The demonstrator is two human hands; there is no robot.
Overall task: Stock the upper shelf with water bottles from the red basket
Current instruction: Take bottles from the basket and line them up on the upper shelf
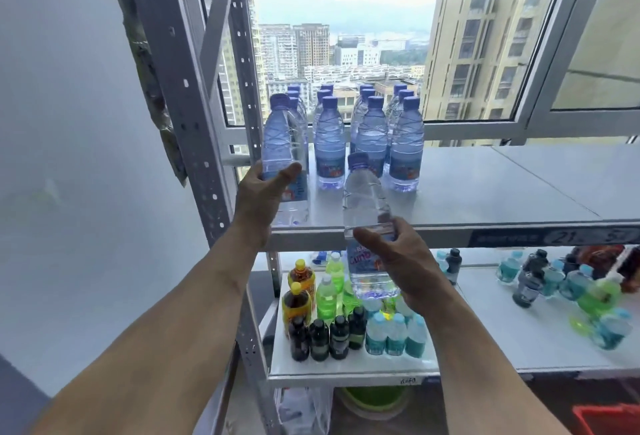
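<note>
Placement is underway: the left hand (266, 188) grips a water bottle (282, 143) standing at the upper shelf (485, 192) front. The right hand (394, 258) holds a second bottle (367, 206) below the shelf edge; it likely needs lifting and setting beside the rows.

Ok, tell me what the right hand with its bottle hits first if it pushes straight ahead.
Likely the upper shelf's front edge: the right hand holds its water bottle with the base below shelf level. Depth is unclear.

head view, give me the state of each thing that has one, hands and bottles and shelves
left hand: grips a water bottle
left bottle: upright, capped, base on the upper shelf
right hand: grips a second bottle
right bottle: capped, tilted slightly, held in front of the shelf edge
upper shelf: partly stocked, rows of capped bottles at left
red basket: only a corner shows, contents unseen
</note>
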